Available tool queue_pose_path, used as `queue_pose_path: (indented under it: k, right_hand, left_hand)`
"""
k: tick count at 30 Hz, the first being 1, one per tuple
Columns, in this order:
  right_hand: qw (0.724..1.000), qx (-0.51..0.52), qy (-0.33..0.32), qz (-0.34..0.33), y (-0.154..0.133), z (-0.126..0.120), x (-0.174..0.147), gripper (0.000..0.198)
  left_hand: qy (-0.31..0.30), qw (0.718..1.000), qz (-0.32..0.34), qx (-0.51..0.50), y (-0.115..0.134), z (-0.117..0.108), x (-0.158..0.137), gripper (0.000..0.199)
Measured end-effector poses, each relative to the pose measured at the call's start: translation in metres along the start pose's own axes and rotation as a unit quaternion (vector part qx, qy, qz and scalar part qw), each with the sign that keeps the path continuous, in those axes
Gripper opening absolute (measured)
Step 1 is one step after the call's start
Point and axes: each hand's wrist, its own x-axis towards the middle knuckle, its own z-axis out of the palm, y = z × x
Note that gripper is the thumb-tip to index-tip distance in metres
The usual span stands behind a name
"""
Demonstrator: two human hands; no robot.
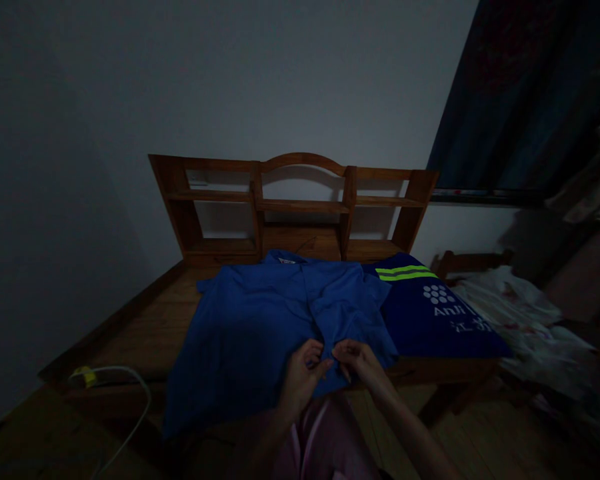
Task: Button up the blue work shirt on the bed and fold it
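A blue shirt (260, 307) lies spread over the wooden desk, its collar toward the shelf and its lower edge hanging over the front. At the lower part of its front opening, my left hand (305, 370) pinches the cloth with bent fingers. Just to the right, my right hand (355, 357) grips the shirt's other front edge between thumb and fingers. The two hands are close together with a narrow strip of cloth between them. Whether a button is under the fingertips is too dark to see.
Right of the shirt lies a dark blue garment (415, 320) with a yellow-green stripe and white lettering. A wooden shelf (300, 207) backs the desk (165, 313). A white cable (147, 393) hangs at the left. Plastic bags (515, 307) rest by a chair at the right.
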Motion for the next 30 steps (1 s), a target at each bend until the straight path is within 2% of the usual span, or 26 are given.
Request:
queue_pose_path:
  k: [2,5,7,9,11,13,15,17,19,20,22,25,28,30]
  right_hand:
    - [1.0,-0.018,-0.004,-0.013,-0.004,0.002,-0.004,0.036]
    - [0.984,-0.137,0.021,-0.111,-0.024,0.005,-0.021,0.032]
    - [0.947,-0.249,0.071,-0.191,-0.045,-0.001,-0.037,0.032]
    - [0.905,-0.332,0.126,-0.235,-0.063,-0.018,-0.053,0.037]
    - [0.875,-0.389,0.158,-0.242,-0.071,-0.043,-0.063,0.042]
    - [0.85,-0.448,0.156,-0.231,-0.066,-0.071,-0.068,0.052]
    - [0.829,-0.501,0.127,-0.213,-0.049,-0.094,-0.068,0.064]
    - [0.811,-0.539,0.109,-0.2,-0.029,-0.107,-0.065,0.069]
    - [0.799,-0.559,0.113,-0.189,-0.015,-0.11,-0.061,0.067]
    - [0.796,-0.564,0.121,-0.183,-0.01,-0.108,-0.059,0.065]
    - [0.795,-0.566,0.137,-0.169,-0.009,-0.104,-0.054,0.056]
    - [0.802,-0.559,0.14,-0.158,-0.015,-0.098,-0.047,0.041]
    - [0.805,-0.555,0.158,-0.138,-0.026,-0.096,-0.046,0.027]
    - [0.789,-0.565,0.204,-0.128,-0.034,-0.096,-0.051,0.023]
  left_hand:
    - [0.005,1.0,0.007,0.003,-0.002,0.002,0.001,0.018]
    - [0.018,1.0,0.002,0.015,0.0,0.001,-0.002,0.019]
    - [0.052,0.997,0.004,0.058,0.006,-0.009,-0.006,0.024]
    - [0.11,0.982,0.029,0.15,0.014,-0.031,-0.014,0.027]
    - [0.17,0.942,0.072,0.281,0.02,-0.065,-0.023,0.03]
    - [0.189,0.881,0.113,0.419,0.021,-0.107,-0.035,0.042]
    - [0.165,0.818,0.131,0.535,0.016,-0.146,-0.048,0.06]
    - [0.137,0.76,0.114,0.625,0.007,-0.178,-0.061,0.076]
    - [0.115,0.721,0.081,0.679,-0.001,-0.2,-0.073,0.078]
    - [0.104,0.712,0.068,0.692,-0.003,-0.208,-0.078,0.076]
    - [0.078,0.712,0.052,0.695,-0.004,-0.219,-0.084,0.073]
    - [0.062,0.735,0.019,0.675,0.002,-0.232,-0.086,0.066]
    - [0.136,0.736,-0.058,0.66,0.015,-0.245,-0.088,0.046]
    - [0.199,0.734,-0.084,0.644,0.028,-0.256,-0.093,0.038]
